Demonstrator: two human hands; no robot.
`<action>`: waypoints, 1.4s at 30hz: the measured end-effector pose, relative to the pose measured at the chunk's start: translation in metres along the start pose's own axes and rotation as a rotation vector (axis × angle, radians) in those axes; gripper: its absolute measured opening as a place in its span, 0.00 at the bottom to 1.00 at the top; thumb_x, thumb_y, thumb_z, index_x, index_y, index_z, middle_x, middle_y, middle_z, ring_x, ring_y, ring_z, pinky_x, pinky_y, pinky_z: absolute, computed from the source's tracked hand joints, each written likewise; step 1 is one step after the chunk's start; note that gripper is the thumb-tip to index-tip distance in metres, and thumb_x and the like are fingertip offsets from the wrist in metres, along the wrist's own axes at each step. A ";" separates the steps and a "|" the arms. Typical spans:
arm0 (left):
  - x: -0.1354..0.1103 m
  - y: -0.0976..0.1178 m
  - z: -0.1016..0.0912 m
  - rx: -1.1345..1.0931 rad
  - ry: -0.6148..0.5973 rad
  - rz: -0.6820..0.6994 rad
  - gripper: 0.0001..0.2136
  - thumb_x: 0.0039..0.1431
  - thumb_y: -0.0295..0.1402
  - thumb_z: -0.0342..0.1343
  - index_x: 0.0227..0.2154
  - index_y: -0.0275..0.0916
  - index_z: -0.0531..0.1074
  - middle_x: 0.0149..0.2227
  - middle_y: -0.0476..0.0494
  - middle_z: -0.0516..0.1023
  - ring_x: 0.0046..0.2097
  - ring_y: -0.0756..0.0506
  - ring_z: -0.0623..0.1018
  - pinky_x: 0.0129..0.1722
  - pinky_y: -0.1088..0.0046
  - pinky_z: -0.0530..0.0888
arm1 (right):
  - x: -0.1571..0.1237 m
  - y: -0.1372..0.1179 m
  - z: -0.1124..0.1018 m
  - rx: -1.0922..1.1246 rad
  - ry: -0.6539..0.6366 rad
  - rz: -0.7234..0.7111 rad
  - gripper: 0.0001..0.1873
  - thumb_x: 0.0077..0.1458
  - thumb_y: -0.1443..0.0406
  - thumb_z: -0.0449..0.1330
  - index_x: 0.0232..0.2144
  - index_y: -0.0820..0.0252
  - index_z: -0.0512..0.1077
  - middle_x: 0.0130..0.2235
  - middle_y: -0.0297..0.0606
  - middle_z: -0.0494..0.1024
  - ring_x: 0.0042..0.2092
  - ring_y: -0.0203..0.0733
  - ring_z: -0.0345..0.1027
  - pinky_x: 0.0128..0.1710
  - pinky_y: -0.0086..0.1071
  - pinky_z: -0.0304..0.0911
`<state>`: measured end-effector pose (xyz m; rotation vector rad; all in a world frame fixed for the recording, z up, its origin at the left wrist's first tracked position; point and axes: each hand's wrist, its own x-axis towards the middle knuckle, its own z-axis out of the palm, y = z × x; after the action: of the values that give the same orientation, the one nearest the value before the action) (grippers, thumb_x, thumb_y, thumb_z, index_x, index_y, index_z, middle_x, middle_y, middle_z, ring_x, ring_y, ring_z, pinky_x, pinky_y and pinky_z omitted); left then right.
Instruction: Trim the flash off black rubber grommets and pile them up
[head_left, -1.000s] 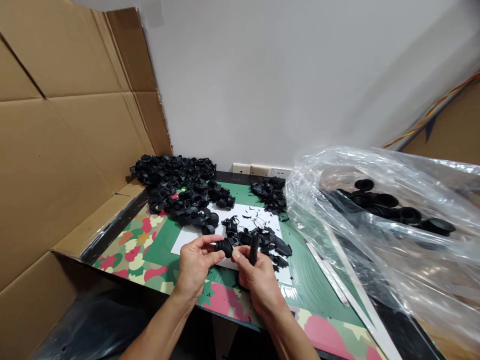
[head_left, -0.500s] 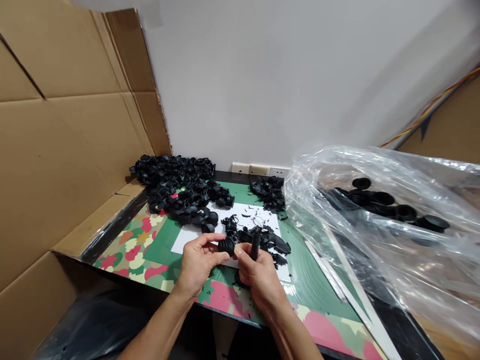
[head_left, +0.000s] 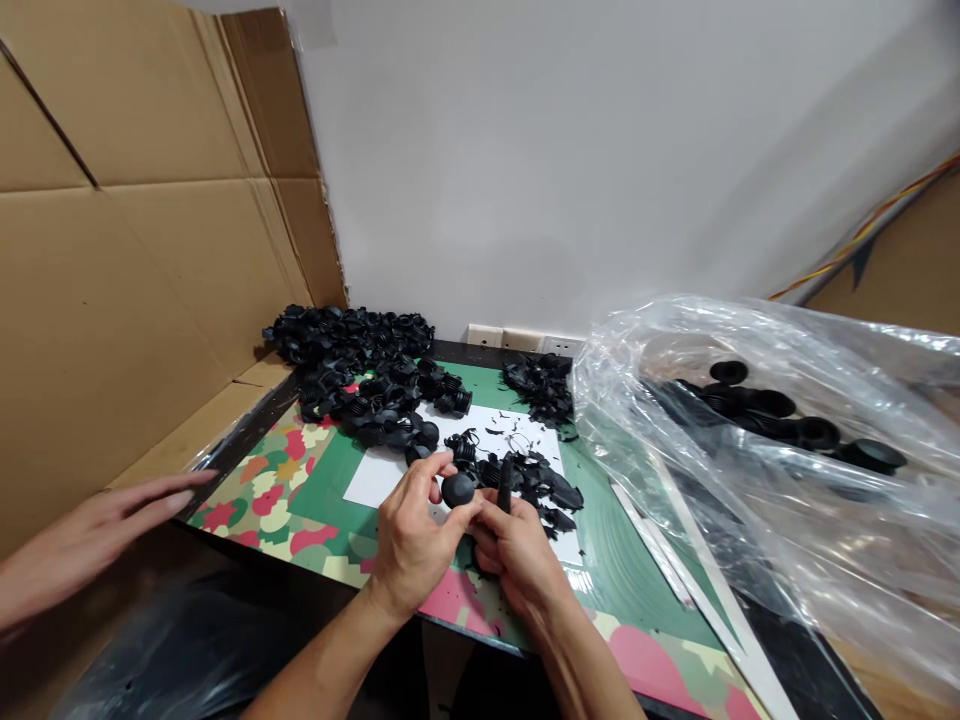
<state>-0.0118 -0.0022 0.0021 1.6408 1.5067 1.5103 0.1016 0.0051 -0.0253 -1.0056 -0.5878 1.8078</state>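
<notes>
Between the thumb and fingers of my left hand (head_left: 416, 530) is a black rubber bellows (head_left: 458, 489), its smooth rounded end turned toward me. My right hand (head_left: 517, 550) is closed around a black pen-like tool (head_left: 506, 480), whose shaft sticks up past the thumb; its working tip is hidden. The fingertips of both hands meet at the bellows' right side. Just beyond them, black rubber scraps and ribbed pieces (head_left: 532, 478) lie on a white sheet (head_left: 367, 477). A long heap of similar black bellows (head_left: 375, 395) stretches back to the left.
Another person's hand (head_left: 112, 525) rests by the table's left edge, near a cardboard wall (head_left: 150, 280). Black trimmings (head_left: 544, 385) are piled at the back. A clear plastic bag (head_left: 675, 330) with black rubber parts covers the right side, beside white strips (head_left: 697, 580).
The bellows has been turned, from its ribbed side showing to its rounded end facing me. Another person's hand has come in at the left.
</notes>
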 end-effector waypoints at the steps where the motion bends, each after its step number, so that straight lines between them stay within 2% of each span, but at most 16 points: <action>1: 0.000 0.001 0.000 -0.010 0.003 -0.012 0.18 0.43 0.31 0.66 0.41 0.41 0.76 0.34 0.44 0.79 0.30 0.47 0.71 0.39 0.71 0.70 | 0.000 0.000 0.001 -0.001 0.002 0.001 0.16 0.39 0.59 0.67 0.22 0.60 0.64 0.12 0.17 0.50 0.14 0.22 0.35 0.14 0.21 0.34; 4: 0.004 0.000 -0.002 -0.121 -0.003 -0.131 0.18 0.42 0.32 0.66 0.40 0.41 0.76 0.35 0.43 0.78 0.32 0.47 0.73 0.37 0.71 0.71 | -0.003 -0.005 0.003 0.013 0.026 -0.019 0.16 0.38 0.58 0.68 0.22 0.61 0.66 0.13 0.18 0.51 0.15 0.22 0.35 0.14 0.21 0.34; 8: 0.018 -0.004 -0.009 -0.558 -0.087 -0.544 0.14 0.47 0.37 0.62 0.37 0.35 0.76 0.27 0.45 0.76 0.27 0.48 0.74 0.22 0.76 0.68 | -0.011 -0.017 -0.002 0.063 0.084 -0.118 0.21 0.35 0.55 0.70 0.27 0.64 0.70 0.20 0.25 0.64 0.15 0.20 0.38 0.14 0.22 0.34; 10: 0.023 -0.004 -0.012 -0.749 -0.145 -0.683 0.10 0.49 0.34 0.60 0.34 0.34 0.76 0.26 0.44 0.76 0.24 0.49 0.74 0.19 0.78 0.65 | -0.014 -0.021 -0.008 0.058 0.089 -0.137 0.22 0.35 0.55 0.70 0.28 0.64 0.71 0.22 0.28 0.67 0.15 0.20 0.39 0.14 0.22 0.34; 12: 0.026 -0.004 -0.013 -0.834 -0.172 -0.746 0.07 0.49 0.31 0.59 0.30 0.33 0.76 0.29 0.41 0.78 0.23 0.49 0.74 0.17 0.79 0.65 | -0.015 -0.023 -0.014 0.038 0.078 -0.137 0.20 0.37 0.55 0.70 0.27 0.64 0.72 0.21 0.28 0.66 0.16 0.21 0.38 0.14 0.22 0.35; 17: 0.028 -0.003 -0.008 -0.830 -0.201 -0.809 0.04 0.49 0.29 0.59 0.24 0.32 0.73 0.32 0.34 0.80 0.22 0.50 0.74 0.14 0.80 0.64 | -0.017 -0.021 -0.019 -0.023 0.048 -0.160 0.20 0.40 0.53 0.68 0.27 0.63 0.72 0.20 0.27 0.64 0.16 0.22 0.38 0.14 0.23 0.35; 20: 0.027 -0.001 -0.003 -0.822 -0.229 -0.815 0.04 0.49 0.29 0.58 0.24 0.32 0.73 0.31 0.34 0.80 0.21 0.51 0.74 0.14 0.81 0.63 | -0.019 -0.022 -0.016 -0.178 0.087 -0.276 0.16 0.44 0.54 0.65 0.29 0.61 0.73 0.22 0.29 0.66 0.16 0.26 0.46 0.15 0.24 0.42; 23: 0.023 0.002 0.005 -0.791 -0.250 -0.786 0.06 0.47 0.31 0.61 0.26 0.33 0.74 0.26 0.41 0.78 0.20 0.51 0.72 0.12 0.81 0.62 | -0.024 -0.021 -0.013 -0.498 0.106 -0.558 0.10 0.47 0.63 0.63 0.35 0.57 0.76 0.28 0.35 0.72 0.26 0.36 0.63 0.25 0.29 0.59; 25: 0.018 0.003 0.009 -0.707 -0.320 -0.731 0.10 0.46 0.37 0.62 0.27 0.33 0.75 0.21 0.46 0.74 0.18 0.52 0.70 0.12 0.81 0.61 | -0.027 -0.019 -0.014 -0.691 0.086 -0.748 0.12 0.46 0.69 0.60 0.36 0.55 0.77 0.32 0.37 0.73 0.32 0.40 0.67 0.31 0.31 0.61; 27: 0.015 0.005 0.012 -0.518 -0.443 -0.625 0.15 0.50 0.44 0.59 0.25 0.33 0.75 0.17 0.46 0.72 0.16 0.52 0.67 0.12 0.80 0.59 | -0.030 -0.021 -0.021 -0.789 0.082 -0.859 0.13 0.46 0.72 0.57 0.33 0.54 0.77 0.32 0.38 0.72 0.32 0.41 0.67 0.31 0.31 0.61; 29: 0.019 0.005 0.012 -0.261 -0.488 -0.463 0.18 0.54 0.46 0.55 0.26 0.34 0.77 0.16 0.45 0.74 0.16 0.51 0.67 0.14 0.78 0.60 | -0.034 -0.030 -0.031 -0.825 0.134 -0.893 0.10 0.48 0.72 0.56 0.30 0.55 0.76 0.31 0.38 0.72 0.32 0.41 0.67 0.31 0.31 0.61; 30: 0.023 0.006 0.011 -0.140 -0.442 -0.371 0.16 0.54 0.44 0.55 0.29 0.35 0.78 0.18 0.44 0.75 0.17 0.49 0.69 0.16 0.77 0.62 | -0.037 -0.038 -0.038 -0.833 0.192 -0.891 0.08 0.50 0.70 0.57 0.29 0.55 0.75 0.31 0.38 0.73 0.32 0.42 0.67 0.32 0.31 0.60; 33: 0.042 0.006 0.007 0.188 -0.272 -0.088 0.09 0.51 0.36 0.57 0.33 0.41 0.79 0.31 0.43 0.81 0.28 0.44 0.77 0.27 0.73 0.70 | -0.042 -0.075 -0.061 -0.856 0.443 -0.875 0.06 0.51 0.61 0.59 0.26 0.57 0.73 0.26 0.36 0.73 0.29 0.43 0.65 0.30 0.32 0.59; 35: 0.056 0.005 0.007 0.404 -0.288 0.056 0.10 0.53 0.31 0.54 0.36 0.42 0.78 0.40 0.42 0.80 0.39 0.40 0.79 0.36 0.70 0.70 | -0.043 -0.106 -0.076 -0.887 0.596 -0.891 0.10 0.51 0.58 0.58 0.27 0.58 0.73 0.25 0.36 0.73 0.29 0.43 0.65 0.29 0.33 0.58; 38: 0.070 0.000 0.012 0.684 -0.407 0.083 0.12 0.56 0.29 0.50 0.41 0.40 0.76 0.41 0.38 0.79 0.39 0.38 0.78 0.36 0.67 0.69 | -0.041 -0.152 -0.094 -0.931 0.802 -0.945 0.16 0.49 0.54 0.57 0.30 0.60 0.75 0.28 0.40 0.75 0.31 0.46 0.66 0.31 0.35 0.58; 42: 0.076 -0.004 0.020 0.726 -0.458 0.023 0.11 0.56 0.26 0.51 0.40 0.40 0.74 0.39 0.40 0.80 0.39 0.39 0.78 0.36 0.68 0.67 | -0.035 -0.199 -0.113 -1.018 1.054 -0.887 0.17 0.46 0.56 0.56 0.31 0.62 0.76 0.28 0.43 0.76 0.31 0.49 0.67 0.30 0.36 0.57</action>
<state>-0.0101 0.0734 0.0228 2.1947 1.8600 0.5167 0.3038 0.0560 0.0752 -1.7506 -1.0259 -0.0014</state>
